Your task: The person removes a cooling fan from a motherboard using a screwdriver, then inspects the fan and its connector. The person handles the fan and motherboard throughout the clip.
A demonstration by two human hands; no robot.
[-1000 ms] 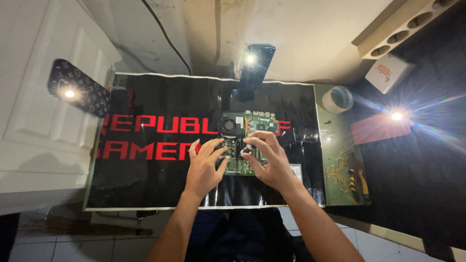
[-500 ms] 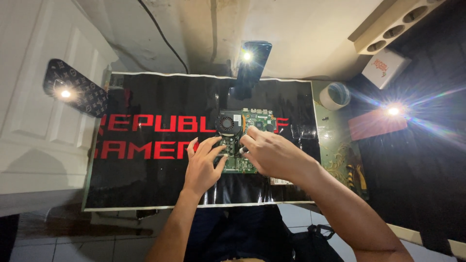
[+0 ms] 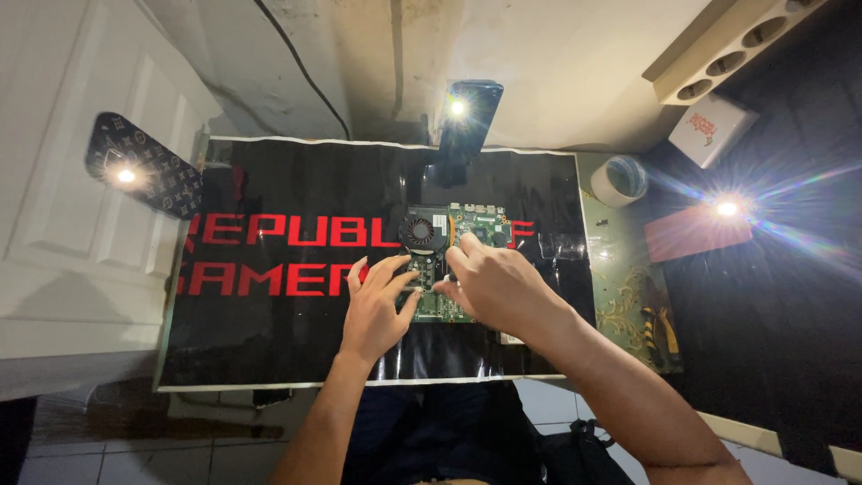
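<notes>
Head view, single entry. Item: green circuit board [image 3: 449,260] with a round black cooling fan [image 3: 417,229] at its far left corner, lying flat on a glossy black mat with red lettering [image 3: 269,269], roughly mid-mat and slightly right of centre. Long axis runs away from the person toward the wall, fan end farthest, near end under the hands. Left hand [image 3: 377,310]: fingers spread and resting flat on the board's near left part, not closed round anything, palm on the mat. Right hand [image 3: 494,283]: fingers curled down over the board's near right part; whether they pinch a small part or tool cannot be told, since the knuckles hide the tips. Surroundings: a dark phone propped up with its lamp lit [image 3: 467,112] just beyond the mat's far edge; a second patterned phone with lamp lit [image 3: 135,166] at far left; a roll of tape [image 3: 620,180] on the desk [image 3: 628,287] right of the mat; a small white box [image 3: 714,130] and a red item [image 3: 696,233] farther right, under strong glare. Risk, judged: the mat looks slick, so uneven downward pressure could make the board skid or twist; glare from three lamps could hide small components; bare fingers pressing on exposed parts could bend or foul them.
</notes>
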